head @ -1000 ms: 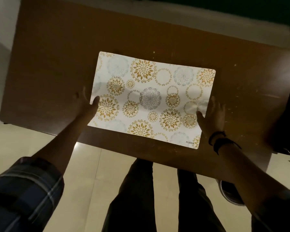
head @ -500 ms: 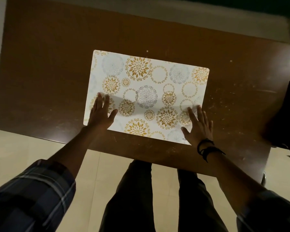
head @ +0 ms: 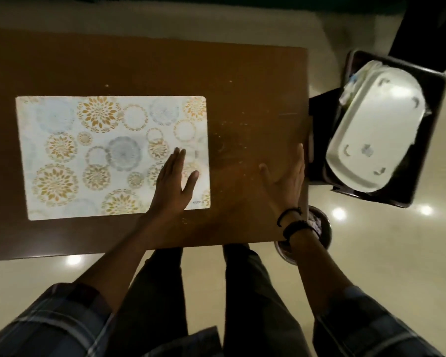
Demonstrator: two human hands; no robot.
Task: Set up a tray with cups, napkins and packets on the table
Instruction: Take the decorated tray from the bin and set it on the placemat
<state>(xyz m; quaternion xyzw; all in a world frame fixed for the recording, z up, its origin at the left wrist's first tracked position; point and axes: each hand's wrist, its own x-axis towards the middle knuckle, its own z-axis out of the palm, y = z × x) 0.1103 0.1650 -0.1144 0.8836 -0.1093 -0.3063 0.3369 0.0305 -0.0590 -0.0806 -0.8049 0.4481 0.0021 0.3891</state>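
A white placemat [head: 88, 155] with gold and grey round patterns lies flat on the brown table [head: 242, 99]. My left hand [head: 174, 180] rests open over the mat's near right corner. My right hand [head: 286, 176] hovers open above the bare wood near the table's right edge, holding nothing. To the right of the table a white oval tray [head: 376, 135] lies upside down in a dark bin [head: 430, 140]. White paper or packets [head: 353, 83] show at the tray's far end.
A round metal bowl [head: 322, 228] with something inside stands on the floor by the table's near right corner, partly behind my right wrist. My legs are under the near table edge. The glossy floor surrounds the table.
The view has swung right, bringing the bin and tray into sight. Both hands have left the mat's near corners and moved right; my right hand is now off the mat.
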